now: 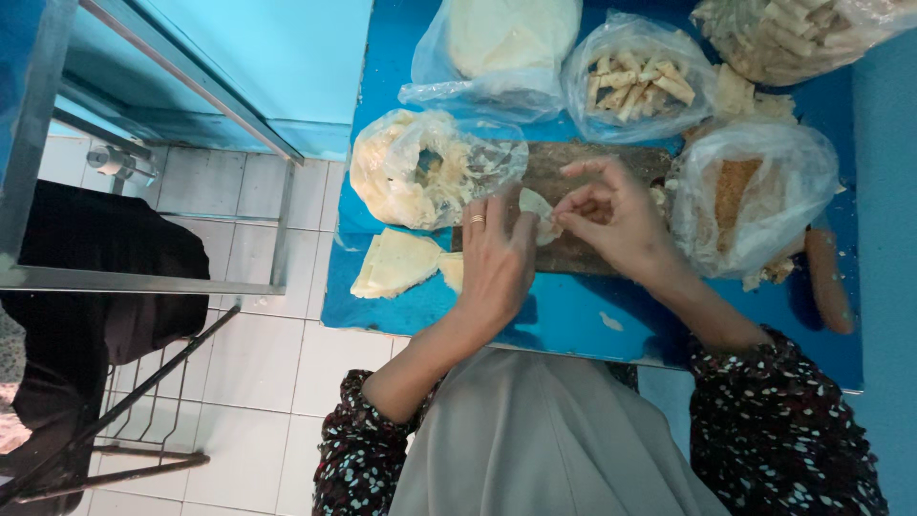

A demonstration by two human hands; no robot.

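1. I take the wooden cutting board (573,253) as my landmark; it lies on the blue table (573,320), and both hands work over its near half
2. My left hand (497,263) lies flat, fingers nearly straight, pressing the pale wrapper sheet (537,205) onto the board's left part
3. My right hand (616,225) is curled, thumb and fingertips pinched on the wrapper's right edge; whether filling sits under it I cannot tell
4. I judge the fold goes best with the left palm holding steady while the right rolls tight and even, without tearing the thin sheet
5. Spare wrappers (396,263) lie left of the board; bagged finished rolls (638,81) sit beyond it, a crumb bag (750,196) at its right
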